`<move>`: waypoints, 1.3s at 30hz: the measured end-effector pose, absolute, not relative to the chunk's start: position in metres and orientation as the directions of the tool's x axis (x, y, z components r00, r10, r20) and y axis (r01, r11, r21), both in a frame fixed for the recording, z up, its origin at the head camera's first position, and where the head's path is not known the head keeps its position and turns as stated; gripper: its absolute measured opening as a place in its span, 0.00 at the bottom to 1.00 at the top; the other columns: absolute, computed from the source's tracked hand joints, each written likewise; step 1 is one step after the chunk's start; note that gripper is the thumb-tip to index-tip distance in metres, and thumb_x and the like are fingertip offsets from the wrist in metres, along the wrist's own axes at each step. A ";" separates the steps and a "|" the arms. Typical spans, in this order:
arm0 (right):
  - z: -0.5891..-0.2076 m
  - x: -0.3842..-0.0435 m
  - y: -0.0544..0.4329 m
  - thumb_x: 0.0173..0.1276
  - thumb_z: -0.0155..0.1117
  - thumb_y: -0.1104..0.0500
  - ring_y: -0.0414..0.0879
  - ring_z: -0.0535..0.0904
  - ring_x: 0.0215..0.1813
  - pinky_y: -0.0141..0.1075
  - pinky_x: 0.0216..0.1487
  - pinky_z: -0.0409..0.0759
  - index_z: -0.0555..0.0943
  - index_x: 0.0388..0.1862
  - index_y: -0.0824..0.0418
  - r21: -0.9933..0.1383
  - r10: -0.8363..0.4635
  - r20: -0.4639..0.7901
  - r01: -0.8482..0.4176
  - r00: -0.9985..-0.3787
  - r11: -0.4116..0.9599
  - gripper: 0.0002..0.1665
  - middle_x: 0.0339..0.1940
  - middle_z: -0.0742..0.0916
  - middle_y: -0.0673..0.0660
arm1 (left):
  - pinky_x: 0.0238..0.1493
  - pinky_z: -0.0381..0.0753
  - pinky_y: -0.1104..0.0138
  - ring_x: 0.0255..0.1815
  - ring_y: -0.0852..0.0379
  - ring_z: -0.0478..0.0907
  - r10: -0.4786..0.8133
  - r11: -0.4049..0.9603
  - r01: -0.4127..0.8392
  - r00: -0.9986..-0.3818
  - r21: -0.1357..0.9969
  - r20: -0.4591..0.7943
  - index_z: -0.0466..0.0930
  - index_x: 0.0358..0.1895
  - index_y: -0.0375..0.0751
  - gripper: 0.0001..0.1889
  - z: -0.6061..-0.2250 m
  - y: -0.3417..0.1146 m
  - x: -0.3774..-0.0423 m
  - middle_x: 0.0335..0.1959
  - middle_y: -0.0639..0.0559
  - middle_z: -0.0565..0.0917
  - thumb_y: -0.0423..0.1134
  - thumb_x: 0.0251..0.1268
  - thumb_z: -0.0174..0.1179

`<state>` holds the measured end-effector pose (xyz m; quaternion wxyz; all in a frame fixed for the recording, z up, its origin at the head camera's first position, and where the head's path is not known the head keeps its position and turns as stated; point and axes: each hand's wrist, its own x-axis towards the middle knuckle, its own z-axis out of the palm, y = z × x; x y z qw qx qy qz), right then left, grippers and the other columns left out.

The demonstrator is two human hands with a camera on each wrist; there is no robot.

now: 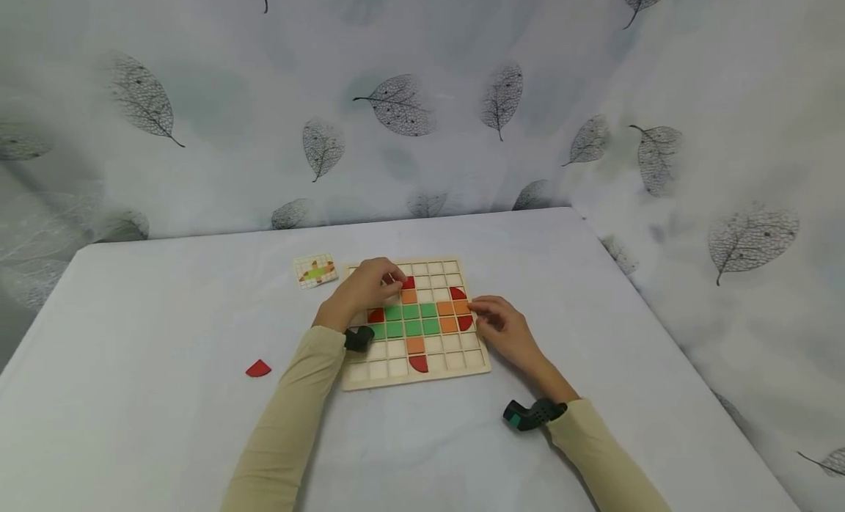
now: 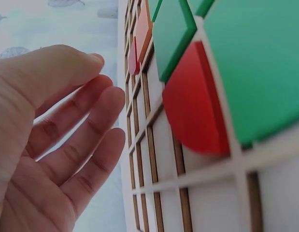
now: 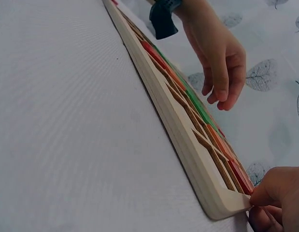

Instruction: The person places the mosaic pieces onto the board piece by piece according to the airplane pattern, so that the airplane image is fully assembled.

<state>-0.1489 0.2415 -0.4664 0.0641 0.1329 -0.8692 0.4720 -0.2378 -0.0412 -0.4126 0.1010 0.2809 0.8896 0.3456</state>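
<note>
A wooden grid board (image 1: 396, 369) lies on the table with green squares (image 1: 412, 312), orange squares (image 1: 447, 324) and several red quarter-circle pieces (image 1: 419, 363) in its cells. Over the far left part of the board hovers my left hand (image 1: 370, 283), its fingertips close to a red piece (image 1: 409, 282) beside an orange square. In the left wrist view that hand's fingers are loosely bent, with nothing between them. My right hand (image 1: 507, 330) is at the board's right edge; the right wrist view shows its thumb and finger (image 3: 270, 186) gripping the rim there.
One loose red quarter-circle (image 1: 258, 368) lies on the white tabletop left of the board. A small pattern card (image 1: 316, 271) sits just off the board's far left corner. Behind the table hangs a leaf-print cloth (image 1: 422, 167).
</note>
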 end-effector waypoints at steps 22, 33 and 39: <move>-0.427 -0.131 0.226 0.64 0.57 0.77 0.65 0.77 0.51 0.39 0.49 0.79 0.78 0.52 0.79 -0.799 -0.189 0.256 -0.318 -0.948 0.510 0.17 0.56 0.78 0.74 | 0.47 0.78 0.58 0.45 0.51 0.78 0.508 0.645 0.383 -0.861 0.661 0.004 0.83 0.48 0.38 0.09 -0.410 -0.079 -0.216 0.46 0.47 0.82 0.36 0.70 0.58; -0.426 -0.132 0.226 0.65 0.57 0.76 0.64 0.77 0.52 0.42 0.50 0.79 0.78 0.54 0.78 -0.802 -0.182 0.219 -0.283 -0.959 0.525 0.17 0.57 0.78 0.73 | 0.50 0.76 0.55 0.45 0.51 0.78 0.529 0.648 0.420 -0.848 0.636 0.021 0.82 0.48 0.36 0.09 -0.406 -0.100 -0.204 0.44 0.48 0.82 0.35 0.68 0.59; -0.438 -0.137 0.231 0.66 0.57 0.75 0.62 0.77 0.53 0.36 0.50 0.78 0.78 0.54 0.76 -0.810 -0.185 0.226 -0.290 -0.956 0.510 0.18 0.57 0.78 0.71 | 0.50 0.76 0.54 0.43 0.52 0.78 0.544 0.641 0.453 -0.838 0.620 0.050 0.83 0.46 0.36 0.09 -0.409 -0.116 -0.201 0.42 0.48 0.83 0.34 0.67 0.59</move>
